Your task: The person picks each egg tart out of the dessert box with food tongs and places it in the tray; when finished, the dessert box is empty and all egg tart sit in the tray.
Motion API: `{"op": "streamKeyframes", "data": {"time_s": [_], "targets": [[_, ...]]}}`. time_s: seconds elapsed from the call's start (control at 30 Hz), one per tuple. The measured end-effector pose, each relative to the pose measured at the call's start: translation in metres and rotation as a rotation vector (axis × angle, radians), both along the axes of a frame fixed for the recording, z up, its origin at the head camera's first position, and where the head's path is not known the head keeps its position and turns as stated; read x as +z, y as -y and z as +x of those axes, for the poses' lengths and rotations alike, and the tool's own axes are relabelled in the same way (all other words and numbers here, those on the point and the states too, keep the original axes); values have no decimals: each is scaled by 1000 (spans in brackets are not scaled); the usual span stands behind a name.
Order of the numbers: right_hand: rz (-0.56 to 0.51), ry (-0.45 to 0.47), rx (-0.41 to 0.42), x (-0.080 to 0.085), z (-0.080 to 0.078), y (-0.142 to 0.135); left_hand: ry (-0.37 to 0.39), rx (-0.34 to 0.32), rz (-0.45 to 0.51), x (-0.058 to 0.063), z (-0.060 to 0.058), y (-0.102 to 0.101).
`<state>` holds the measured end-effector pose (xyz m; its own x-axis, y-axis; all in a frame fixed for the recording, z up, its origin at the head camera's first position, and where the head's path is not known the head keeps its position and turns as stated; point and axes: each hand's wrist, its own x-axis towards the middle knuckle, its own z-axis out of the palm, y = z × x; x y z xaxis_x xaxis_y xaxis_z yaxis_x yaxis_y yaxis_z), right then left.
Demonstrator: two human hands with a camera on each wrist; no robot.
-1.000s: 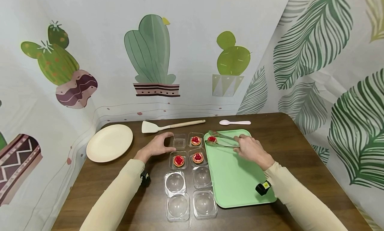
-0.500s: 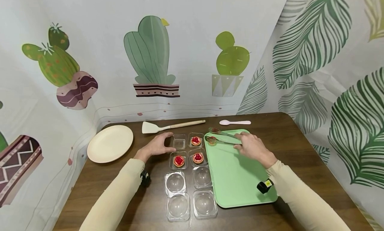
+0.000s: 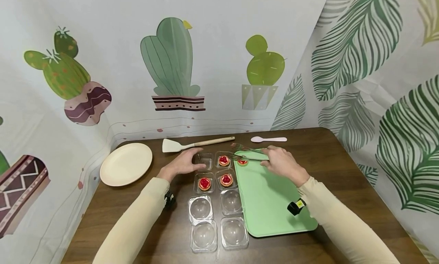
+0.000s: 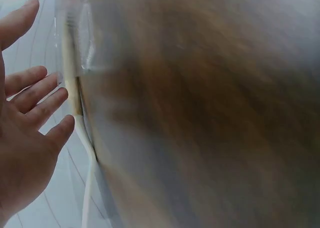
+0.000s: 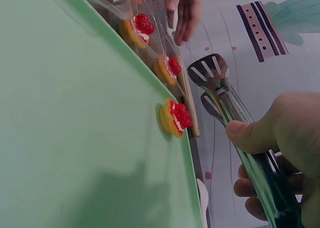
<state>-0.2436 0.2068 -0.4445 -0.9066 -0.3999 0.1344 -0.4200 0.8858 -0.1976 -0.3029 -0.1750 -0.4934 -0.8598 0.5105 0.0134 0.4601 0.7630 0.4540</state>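
Observation:
My left hand reaches around the left side of an empty clear plastic box, thumb and fingers apart; in the left wrist view its fingers are loosely bent and hold nothing. My right hand grips metal tongs with slotted heads. The tongs' ends stand apart, raised above the tray's far left corner, with nothing between them. One red-topped tart sits on the green tray below them. Three more tarts, a back one, a middle one and a left one, lie in clear boxes.
Several clear domed lids lie toward the front, left of the tray. A cream plate is at the far left. A white spatula with a wooden handle and a pink spoon lie along the back edge.
My right hand has moved slightly left with the tongs, whose ends now reach past the tray's tart toward the boxes. The left hand has shifted a little right over the empty box.

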Motion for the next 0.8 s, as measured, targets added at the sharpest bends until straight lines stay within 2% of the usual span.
{"op": "streamKeyframes", "data": {"time_s": [0.3,0.53,0.8], "targets": [[44,-33,54,1,-4,11,-4,-62,-38,7,-7,-21],[43,-44,80,2,-8,19,25,-75,-70,10,-14,-33],[82,-5,94,4,-10,27,70,-90,-104,10,-15,-42]]}}
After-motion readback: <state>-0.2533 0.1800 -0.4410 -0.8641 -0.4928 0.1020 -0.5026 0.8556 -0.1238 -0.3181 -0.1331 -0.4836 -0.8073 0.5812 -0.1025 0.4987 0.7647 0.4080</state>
